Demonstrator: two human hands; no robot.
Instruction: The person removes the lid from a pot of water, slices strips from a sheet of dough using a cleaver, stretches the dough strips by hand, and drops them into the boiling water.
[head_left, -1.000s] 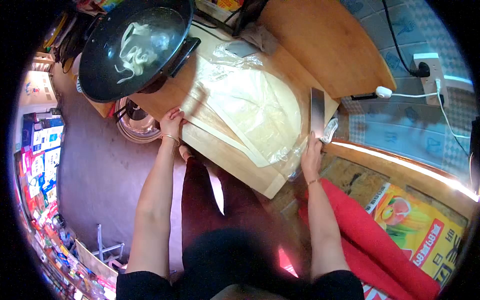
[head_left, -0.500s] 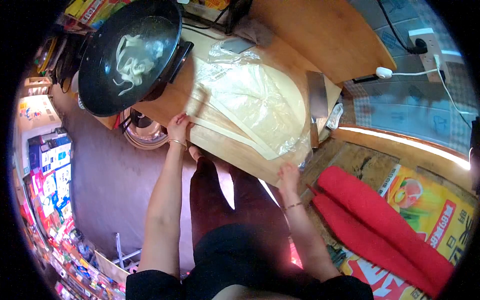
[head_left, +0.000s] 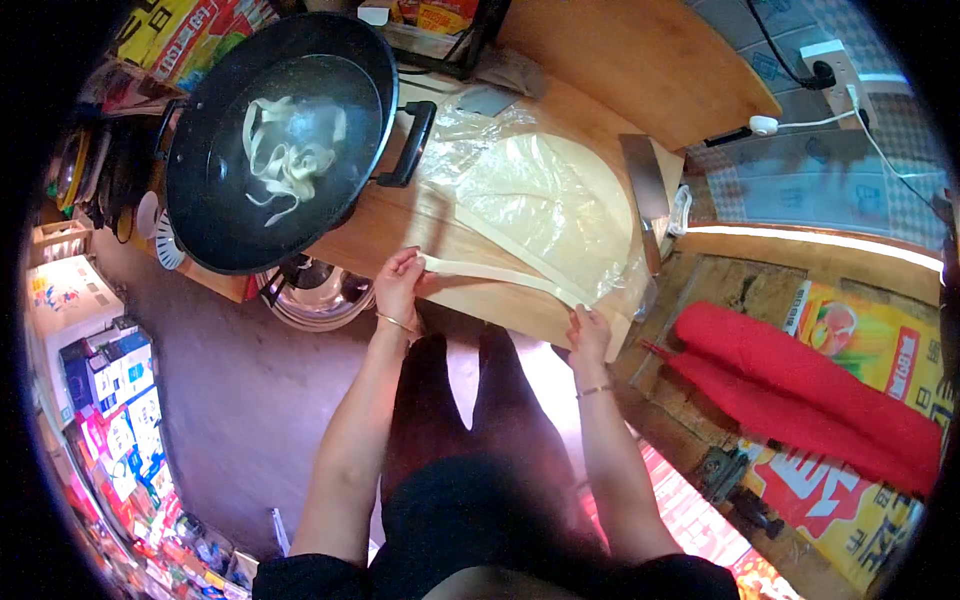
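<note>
A long pale dough strip [head_left: 490, 271] stretches between my two hands above the front edge of the wooden board [head_left: 480, 303]. My left hand [head_left: 398, 285] pinches its left end, and my right hand [head_left: 588, 333] pinches its right end. Behind the strip lies a rolled dough sheet [head_left: 590, 190], mostly under clear plastic film [head_left: 520, 190]. A cleaver [head_left: 645, 178] rests at the right side of the board, out of my hands. At the upper left, a black wok [head_left: 215, 165] holds liquid and several pale noodles [head_left: 290, 165].
Metal basins [head_left: 318, 300] sit below the wok, beside a white slotted utensil [head_left: 168, 245]. Red padded cloth items [head_left: 800, 380] lie at the right on wooden boards. A power strip [head_left: 835, 70] hangs on the tiled wall, with cables. Boxes [head_left: 120, 370] stand at the left.
My right hand has let go of the cleaver, moved left to the board's front edge and taken the strip's end. The strip is now lifted, with my left hand on its other end.
</note>
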